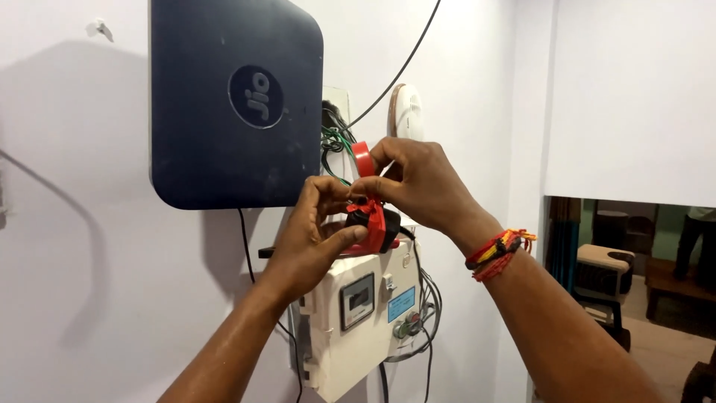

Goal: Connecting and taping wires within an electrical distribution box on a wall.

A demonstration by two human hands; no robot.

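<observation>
My left hand (317, 231) pinches a small black part wrapped in red tape (373, 220), held in front of the wall. My right hand (421, 183) grips a roll of red tape (363, 158) just above it, with the tape strip running down onto the black part. Red and yellow threads (498, 252) circle my right wrist. Green and black wires (335, 142) come out of an opening in the wall right behind my hands.
A large dark blue box (235, 104) hangs on the white wall at upper left. Below my hands is a cream meter box (362, 313) with a small screen and loose cables. A white round fitting (406, 112) sits on the wall. A doorway at right shows furniture and a person.
</observation>
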